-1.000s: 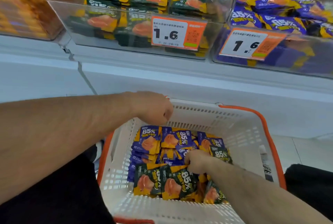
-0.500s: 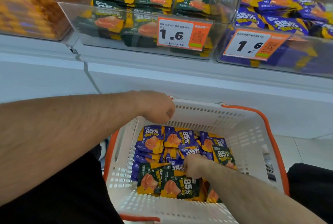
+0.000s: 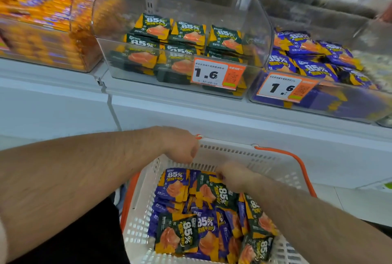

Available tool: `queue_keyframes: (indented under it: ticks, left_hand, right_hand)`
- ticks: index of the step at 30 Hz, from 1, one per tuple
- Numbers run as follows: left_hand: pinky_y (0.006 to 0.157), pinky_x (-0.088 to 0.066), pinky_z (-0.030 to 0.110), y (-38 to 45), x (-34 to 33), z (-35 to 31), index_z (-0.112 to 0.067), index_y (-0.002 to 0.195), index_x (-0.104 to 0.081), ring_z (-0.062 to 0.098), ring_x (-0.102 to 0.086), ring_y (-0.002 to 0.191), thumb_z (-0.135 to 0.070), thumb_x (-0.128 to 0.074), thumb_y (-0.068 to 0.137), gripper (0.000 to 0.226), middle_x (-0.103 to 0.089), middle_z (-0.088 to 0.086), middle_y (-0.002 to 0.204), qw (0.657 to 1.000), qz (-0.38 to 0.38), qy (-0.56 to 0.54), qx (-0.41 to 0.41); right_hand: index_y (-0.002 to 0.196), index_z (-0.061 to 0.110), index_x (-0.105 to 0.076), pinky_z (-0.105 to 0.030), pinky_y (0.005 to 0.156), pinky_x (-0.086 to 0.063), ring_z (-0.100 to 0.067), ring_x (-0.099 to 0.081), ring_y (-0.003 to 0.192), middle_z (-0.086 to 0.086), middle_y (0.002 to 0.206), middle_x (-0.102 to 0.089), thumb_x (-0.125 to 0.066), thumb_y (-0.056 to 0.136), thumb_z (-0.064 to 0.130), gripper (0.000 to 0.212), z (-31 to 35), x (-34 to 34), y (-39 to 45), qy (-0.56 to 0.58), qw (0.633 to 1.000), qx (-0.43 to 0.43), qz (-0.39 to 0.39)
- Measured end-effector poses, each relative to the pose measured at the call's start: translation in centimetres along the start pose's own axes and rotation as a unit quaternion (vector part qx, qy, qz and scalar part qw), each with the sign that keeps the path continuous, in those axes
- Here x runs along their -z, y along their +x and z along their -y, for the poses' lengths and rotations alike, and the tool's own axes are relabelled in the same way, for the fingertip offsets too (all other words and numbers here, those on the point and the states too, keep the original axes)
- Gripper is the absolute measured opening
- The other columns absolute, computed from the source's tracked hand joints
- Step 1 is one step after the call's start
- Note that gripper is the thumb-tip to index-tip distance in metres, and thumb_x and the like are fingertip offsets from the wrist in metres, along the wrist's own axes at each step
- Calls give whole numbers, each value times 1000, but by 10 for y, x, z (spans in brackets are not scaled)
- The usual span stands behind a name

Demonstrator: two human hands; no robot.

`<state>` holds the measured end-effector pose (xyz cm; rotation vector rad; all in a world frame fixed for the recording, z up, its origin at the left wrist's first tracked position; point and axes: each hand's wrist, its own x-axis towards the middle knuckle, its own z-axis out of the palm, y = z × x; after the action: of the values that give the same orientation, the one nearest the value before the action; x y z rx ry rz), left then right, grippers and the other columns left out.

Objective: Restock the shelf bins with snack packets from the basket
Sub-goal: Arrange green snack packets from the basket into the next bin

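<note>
A white basket [image 3: 266, 160] with orange handles sits low in front of me, filled with several purple packets [image 3: 175, 183] and green packets [image 3: 179, 237]. My left hand [image 3: 180, 147] grips the basket's far rim at its left corner. Near the far wall of the basket, my right hand [image 3: 234, 175] pinches the top edge of a green packet [image 3: 220, 194], which hangs tilted above the pile. On the shelf above, a clear middle bin [image 3: 257, 30] holds stacked green packets [image 3: 187, 35]. The clear bin to its right [image 3: 360, 113] holds purple packets [image 3: 314, 66].
A bin of orange packets [image 3: 42, 21] stands at the left of the shelf. Orange-and-white price tags reading 1.6 hang on the middle bin [image 3: 216, 73] and the right bin [image 3: 284, 88]. The white shelf front [image 3: 212, 119] rises just behind the basket. More bins stand higher up, blurred.
My right hand has moved from the middle of the pile toward the basket's far side, bringing a green packet up with it. The view has tilted upward. My left hand keeps its grip.
</note>
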<state>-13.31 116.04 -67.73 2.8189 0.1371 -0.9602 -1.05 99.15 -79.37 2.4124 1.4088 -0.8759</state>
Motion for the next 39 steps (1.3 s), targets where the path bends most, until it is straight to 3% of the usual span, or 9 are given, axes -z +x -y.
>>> queue_keyframes:
  ticks: [10, 14, 17, 20, 24, 29, 33, 36, 39]
  left_hand:
    - [97, -42, 33, -5, 25, 4, -21, 138, -48, 19, -52, 118, -51, -58, 91, 57, -53, -2, 134, 986, -42, -160, -3]
    - [65, -40, 30, -18, 52, 10, -19, 87, -59, 16, -52, 71, -20, -67, 83, 9, -57, -2, 78, 974, -97, -203, -22]
    - [57, -31, 27, -48, 78, 19, -17, 65, -49, 11, -42, 57, -9, -66, 85, 28, -43, -7, 61, 942, -164, -289, -36]
    - [65, -35, 27, -71, 93, 30, -3, 77, -61, 14, -51, 65, 1, -64, 86, 11, -56, 3, 69, 859, -248, -439, -85]
    - [64, -50, 24, -76, 106, 21, -10, 85, -69, 14, -65, 69, 8, -59, 90, 21, -71, 1, 77, 690, -355, -618, -126]
    - [56, -57, 32, -71, 121, 16, -5, 110, -66, 21, -69, 77, 1, -48, 98, 23, -72, 10, 90, 507, -391, -759, -119]
    - [65, -59, 30, -70, 136, 13, -7, 103, -64, 20, -69, 81, -8, -41, 103, 23, -72, 8, 88, 440, -374, -808, -119]
    - [84, -50, 37, -67, 139, 24, -14, 100, -64, 18, -66, 87, -31, -39, 104, 31, -71, 4, 89, 601, -513, -613, 2]
    - [67, -37, 37, -63, 126, 32, -14, 60, -51, 23, -52, 65, -32, -41, 102, 46, -53, 3, 60, 719, -621, -311, 45]
  right_hand:
    - [85, 26, -52, -36, 74, -48, -23, -54, 85, -2, 94, -59, -53, 92, 8, 20, 24, 92, -21, -28, 993, 95, -71]
    - [70, 36, -45, -33, 67, -44, -14, -49, 73, 9, 77, -51, -56, 90, 8, 36, 40, 164, -47, 64, 974, 150, -156]
    - [80, 27, -54, -30, 68, -41, -14, -49, 78, 11, 77, -51, -61, 90, 11, 19, 46, 196, -67, 88, 932, 169, -307]
    - [85, 13, -61, -32, 82, -44, -23, -55, 94, 0, 91, -59, -58, 78, 16, 8, 50, 214, -87, 44, 810, 218, -543]
    - [93, 7, -70, -42, 93, -45, -34, -58, 107, -12, 108, -64, -57, 75, 28, 31, 60, 229, -99, 19, 734, 238, -636]
    - [141, 12, -45, -49, 108, -38, -29, -44, 134, -5, 142, -50, -56, 66, 47, 83, 72, 239, -100, -107, 846, 176, -491]
    - [120, 14, -62, -43, 76, -56, -33, -62, 108, -6, 119, -65, -56, 73, 13, 47, 80, 262, -91, -147, 814, 154, -540]
    - [130, 20, -57, -42, 75, -54, -34, -65, 102, -4, 122, -67, -56, 81, 2, 52, 73, 284, -90, -167, 830, 99, -522]
    - [134, 21, -55, -39, 83, -53, -36, -61, 106, -14, 121, -65, -47, 88, 3, 51, 60, 293, -77, -118, 913, 20, -389]
